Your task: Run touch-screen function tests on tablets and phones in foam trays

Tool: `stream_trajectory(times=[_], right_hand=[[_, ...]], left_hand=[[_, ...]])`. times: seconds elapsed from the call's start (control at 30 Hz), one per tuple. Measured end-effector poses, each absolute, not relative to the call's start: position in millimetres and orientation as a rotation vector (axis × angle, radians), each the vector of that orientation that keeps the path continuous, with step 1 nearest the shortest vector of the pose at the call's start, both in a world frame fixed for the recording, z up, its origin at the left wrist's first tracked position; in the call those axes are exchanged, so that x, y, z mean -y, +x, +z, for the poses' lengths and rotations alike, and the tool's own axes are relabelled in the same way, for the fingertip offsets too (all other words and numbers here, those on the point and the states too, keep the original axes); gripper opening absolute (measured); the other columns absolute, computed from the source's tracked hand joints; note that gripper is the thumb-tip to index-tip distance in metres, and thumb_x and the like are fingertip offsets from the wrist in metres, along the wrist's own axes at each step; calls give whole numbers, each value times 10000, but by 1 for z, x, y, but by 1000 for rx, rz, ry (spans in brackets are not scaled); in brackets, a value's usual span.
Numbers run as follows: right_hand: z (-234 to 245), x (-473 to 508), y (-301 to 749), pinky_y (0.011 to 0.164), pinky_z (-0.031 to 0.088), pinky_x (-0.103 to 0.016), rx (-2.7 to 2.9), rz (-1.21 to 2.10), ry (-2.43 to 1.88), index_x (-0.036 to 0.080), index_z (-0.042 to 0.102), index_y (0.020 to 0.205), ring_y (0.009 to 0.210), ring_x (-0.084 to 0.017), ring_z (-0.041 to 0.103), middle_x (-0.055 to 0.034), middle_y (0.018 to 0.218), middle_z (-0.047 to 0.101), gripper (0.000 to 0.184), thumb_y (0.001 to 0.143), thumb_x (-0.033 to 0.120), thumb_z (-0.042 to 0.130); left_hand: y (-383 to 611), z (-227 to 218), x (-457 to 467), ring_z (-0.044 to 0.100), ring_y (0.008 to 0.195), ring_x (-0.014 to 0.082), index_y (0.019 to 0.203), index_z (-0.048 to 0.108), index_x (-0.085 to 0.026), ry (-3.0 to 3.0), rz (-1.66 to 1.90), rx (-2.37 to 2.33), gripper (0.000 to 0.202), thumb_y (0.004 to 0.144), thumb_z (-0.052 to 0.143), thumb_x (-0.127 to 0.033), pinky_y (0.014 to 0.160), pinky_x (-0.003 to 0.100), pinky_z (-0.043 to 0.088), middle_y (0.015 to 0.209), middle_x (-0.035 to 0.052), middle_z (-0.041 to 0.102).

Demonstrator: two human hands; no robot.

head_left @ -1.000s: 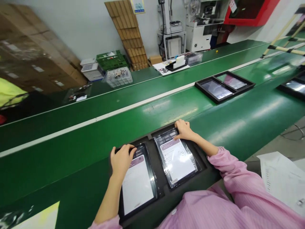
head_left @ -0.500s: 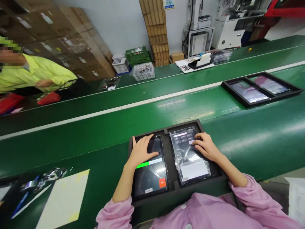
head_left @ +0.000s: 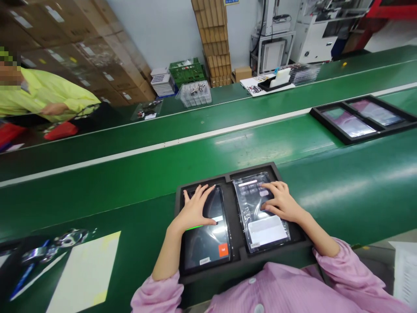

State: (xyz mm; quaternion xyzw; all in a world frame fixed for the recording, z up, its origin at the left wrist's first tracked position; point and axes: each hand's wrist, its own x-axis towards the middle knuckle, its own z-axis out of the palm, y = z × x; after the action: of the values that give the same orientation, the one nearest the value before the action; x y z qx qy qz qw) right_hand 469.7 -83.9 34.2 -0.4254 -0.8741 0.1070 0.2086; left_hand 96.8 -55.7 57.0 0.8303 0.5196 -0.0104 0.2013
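Observation:
A black foam tray (head_left: 236, 226) lies in front of me with two tablets set side by side in its compartments. My left hand (head_left: 195, 208) is open, fingers spread over the upper part of the left tablet (head_left: 208, 243), whose lit screen shows a bar and a red "Fail" square. Over the right tablet (head_left: 256, 208), which has clear film on it, my right hand (head_left: 282, 202) is open with its index finger at the icons near the top. The thumb rests at mid-screen. Neither hand holds anything.
Another tray with two tablets (head_left: 361, 119) stands farther right on the green belt (head_left: 163, 165). Left of me lie yellowish paper (head_left: 86, 269), a white pen (head_left: 39, 276) and shiny metal parts. Across the line sit a parts box (head_left: 195, 94), a green crate (head_left: 187, 71) and a person in yellow.
My right index finger has moved leftward and up to the icons on the right tablet. My left hand has shifted slightly right and its thumb slightly lower, covering more of the green bar.

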Motion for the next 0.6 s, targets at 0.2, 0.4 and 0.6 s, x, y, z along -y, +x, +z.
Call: stream_trajectory(times=[0.2,0.4,0.6], right_hand=[[24,81,473,963,374,-541,2080,217,-1466,242,694,1239,1187,-341,395,-159,1308,464,480,1044,420,293],[37,84,476,990,344,-516,2280,433,-1032,295,801,831,1139,-309,413,-67,1272,527,494,1008,324,340],[33,83,471,979,334,-562,2144,227,-1426,275,794,1003,1183,-349,373,-110,1360,467,425,1002,316,371]], left_hand=[[96,55,55,151,1492,445,1569,84,-330,2317,-4,-1467,1173,675,818,-520,1087,784,-84,1611,166,247],[97,52,55,160,1492,438,1565,95,-299,2316,24,-1483,1101,729,766,-548,1097,778,-78,1603,176,262],[99,53,54,170,1492,429,1560,122,-267,2326,3,-1489,1032,774,713,-579,1097,779,-76,1595,186,277]])
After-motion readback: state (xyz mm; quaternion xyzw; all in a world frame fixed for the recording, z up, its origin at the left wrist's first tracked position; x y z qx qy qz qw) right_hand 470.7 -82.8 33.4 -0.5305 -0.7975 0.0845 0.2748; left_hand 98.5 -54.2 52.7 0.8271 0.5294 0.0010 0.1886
